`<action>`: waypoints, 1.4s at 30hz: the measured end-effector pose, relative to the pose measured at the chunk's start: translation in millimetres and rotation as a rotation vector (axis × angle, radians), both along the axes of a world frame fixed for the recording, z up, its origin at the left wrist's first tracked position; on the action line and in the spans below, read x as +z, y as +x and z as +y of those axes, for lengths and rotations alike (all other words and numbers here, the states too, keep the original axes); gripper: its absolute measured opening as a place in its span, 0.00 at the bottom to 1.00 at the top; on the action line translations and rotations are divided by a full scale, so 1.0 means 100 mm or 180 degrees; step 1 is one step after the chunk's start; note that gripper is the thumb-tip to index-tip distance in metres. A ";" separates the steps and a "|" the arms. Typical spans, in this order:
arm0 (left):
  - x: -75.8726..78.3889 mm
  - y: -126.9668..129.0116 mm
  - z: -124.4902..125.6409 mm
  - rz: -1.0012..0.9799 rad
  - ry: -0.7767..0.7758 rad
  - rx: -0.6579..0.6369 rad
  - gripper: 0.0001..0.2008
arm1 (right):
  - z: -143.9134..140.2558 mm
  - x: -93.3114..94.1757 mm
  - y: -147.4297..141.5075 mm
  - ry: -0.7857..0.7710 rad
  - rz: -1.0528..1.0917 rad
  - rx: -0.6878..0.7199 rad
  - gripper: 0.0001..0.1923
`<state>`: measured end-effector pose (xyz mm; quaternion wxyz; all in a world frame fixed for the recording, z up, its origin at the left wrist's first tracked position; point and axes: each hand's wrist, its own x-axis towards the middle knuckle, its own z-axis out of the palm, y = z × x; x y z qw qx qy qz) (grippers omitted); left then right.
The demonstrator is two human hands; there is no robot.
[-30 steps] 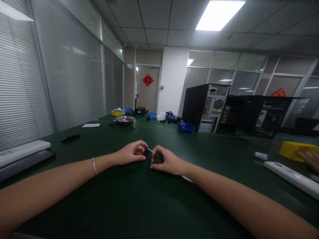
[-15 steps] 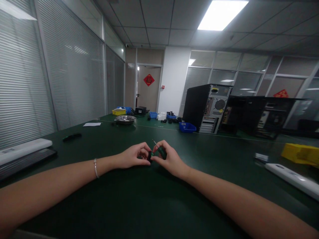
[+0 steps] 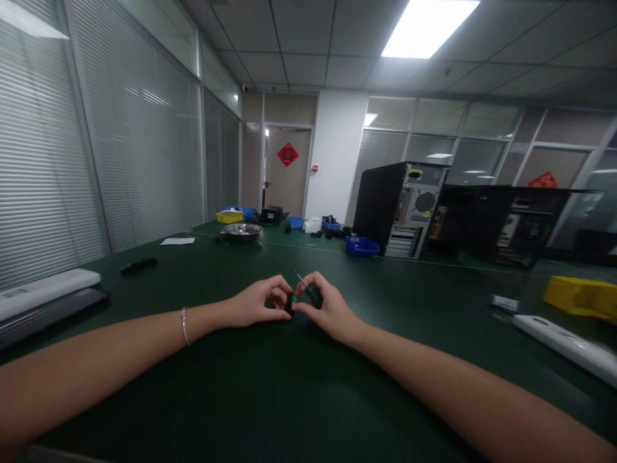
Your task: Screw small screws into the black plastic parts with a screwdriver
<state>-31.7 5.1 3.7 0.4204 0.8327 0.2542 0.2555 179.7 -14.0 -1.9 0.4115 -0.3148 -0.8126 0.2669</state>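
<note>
Near the middle of the green table, my left hand [image 3: 260, 302] pinches a small black part [image 3: 290, 303] between thumb and fingers. My right hand [image 3: 332, 310] comes up to it from the other side, holding a screwdriver [image 3: 314, 296] with a dark green handle in its curled fingers. The thin metal shaft points up and to the left, away from the part. The right thumb and fingertip are at a small green piece [image 3: 295, 299] on the part's right side; whether it is fixed to the part I cannot tell.
A metal dish [image 3: 242, 232] stands at the back left, near a yellow bin [image 3: 230, 217]. A blue bin [image 3: 362, 246] sits before a black computer tower [image 3: 383, 206]. White power strips lie left [image 3: 51, 292] and right [image 3: 563, 344], with a yellow bin [image 3: 581, 297] at far right.
Almost nothing differs. Both hands keep their grip in the same place, and the view has shifted very slightly.
</note>
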 end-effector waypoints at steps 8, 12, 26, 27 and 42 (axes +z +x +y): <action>-0.01 0.01 -0.01 -0.0055 -0.0005 -0.0009 0.21 | -0.02 0.01 0.01 0.0083 -0.0015 0.0077 0.13; -0.01 0.02 -0.01 -0.0136 -0.0157 -0.0086 0.20 | -0.01 0.01 0.02 0.0144 -0.0022 0.0115 0.12; -0.01 0.06 -0.04 -0.0379 -0.0619 -0.0231 0.19 | 0.02 -0.05 0.01 0.0091 0.0135 0.0143 0.13; -0.01 0.06 -0.05 -0.0370 -0.0638 -0.0235 0.19 | 0.02 -0.05 0.01 0.0098 0.0133 0.0148 0.13; 0.01 0.05 -0.07 -0.0396 -0.0709 -0.0231 0.19 | -0.01 -0.03 0.01 0.0157 0.0067 0.0146 0.12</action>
